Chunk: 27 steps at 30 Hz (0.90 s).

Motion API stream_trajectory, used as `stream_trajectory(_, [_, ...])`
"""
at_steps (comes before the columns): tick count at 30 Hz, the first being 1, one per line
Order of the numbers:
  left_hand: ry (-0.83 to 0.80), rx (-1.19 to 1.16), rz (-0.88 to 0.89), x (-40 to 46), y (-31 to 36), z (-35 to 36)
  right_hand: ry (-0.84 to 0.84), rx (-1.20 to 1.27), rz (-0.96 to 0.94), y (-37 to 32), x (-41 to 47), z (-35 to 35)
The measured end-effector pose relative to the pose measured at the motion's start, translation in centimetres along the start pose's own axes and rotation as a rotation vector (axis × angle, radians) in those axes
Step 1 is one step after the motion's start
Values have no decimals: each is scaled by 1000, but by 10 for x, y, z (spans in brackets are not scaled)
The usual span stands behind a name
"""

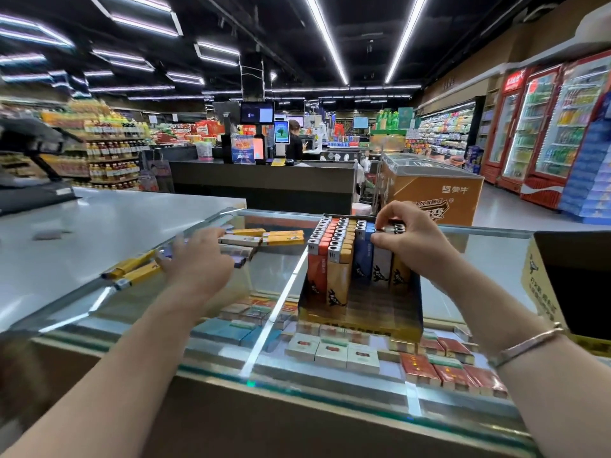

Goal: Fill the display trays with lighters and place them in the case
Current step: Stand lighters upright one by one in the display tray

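My right hand [405, 234] pinches lighters [395, 230] into the display tray [360, 312] on the glass table [479, 256]; left hand [198, 259], blurred, grip unclear, reaches loose lighters [261, 236]. Seat each upright.

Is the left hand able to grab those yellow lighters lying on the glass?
Probably yes. The left hand hovers right beside the loose yellow lighters on the glass counter top, and nothing lies between them. The motion blur hides whether it already touches one.

tray [360, 312] on case [463, 246], loose lighters [261, 238] left
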<state>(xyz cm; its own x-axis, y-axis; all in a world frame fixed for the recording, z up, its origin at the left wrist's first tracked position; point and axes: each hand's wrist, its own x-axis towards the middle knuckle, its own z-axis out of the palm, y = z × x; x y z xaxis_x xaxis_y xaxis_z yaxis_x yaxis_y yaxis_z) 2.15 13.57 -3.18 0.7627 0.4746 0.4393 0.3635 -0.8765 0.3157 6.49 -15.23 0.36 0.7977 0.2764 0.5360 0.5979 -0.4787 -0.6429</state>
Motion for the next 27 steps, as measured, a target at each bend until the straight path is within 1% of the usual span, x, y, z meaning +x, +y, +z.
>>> stream_trajectory(2, [-90,68,-126,4,-13,1,0,-8,-3,-1,0,1])
stream_trajectory(4, [-148,131,-209,8,-24,1,0,-18,-13,-3,-1,3])
stream_trajectory(8, [-176,271,-312,11,-42,-1,-5,-34,-22,-6,-3,7])
stream_trajectory(17, [-160,286,-406,13,-56,0,-21,-43,-54,-13,-6,16])
stream_trajectory(22, [-204,243,-490,19,-59,-4,-36,-88,-80,-15,-7,22])
stream_trajectory(27, [-156,284,-408,14,-55,-6,-31,-94,-84,-17,-8,22])
